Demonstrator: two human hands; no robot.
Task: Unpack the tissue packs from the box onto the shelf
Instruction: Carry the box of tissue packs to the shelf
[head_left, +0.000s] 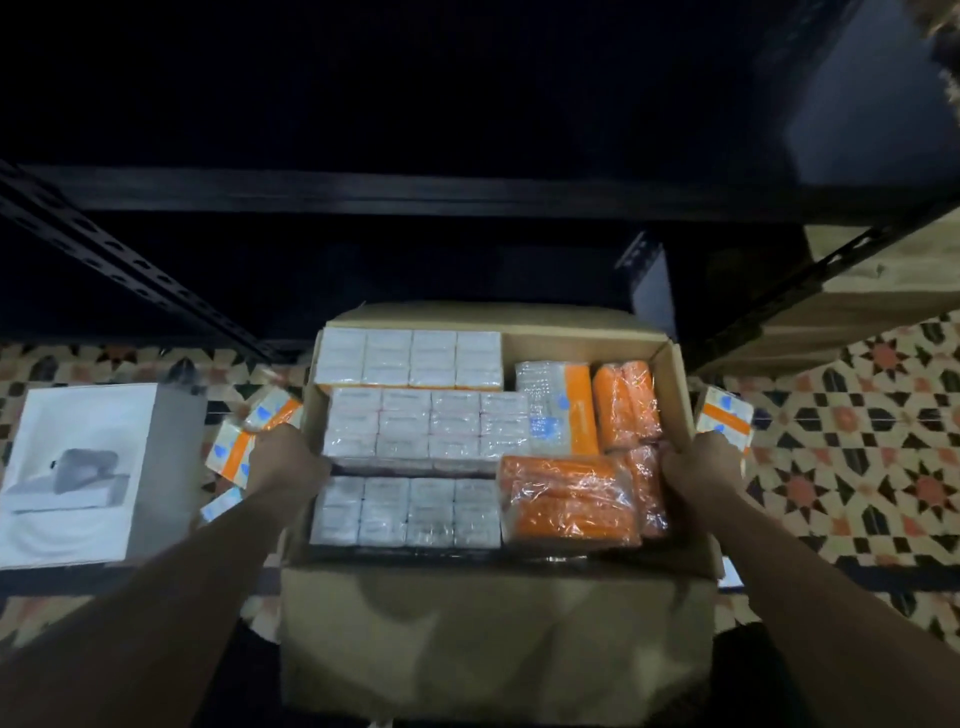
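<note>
Barely begun: box (493, 623) at 6 o'clock nearly full of tissue packs (415, 431), left hand (283, 460) curled round loose packs (244, 441) at 9, right hand (701, 470) curled round single pack (724, 415) at 3, shelf (363, 192) at 12 too dark to judge.

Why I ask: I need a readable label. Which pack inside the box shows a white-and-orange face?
The pack right of the middle white bundle. It alone shows white with an orange band; the others in the box look all white or all orange.
</note>
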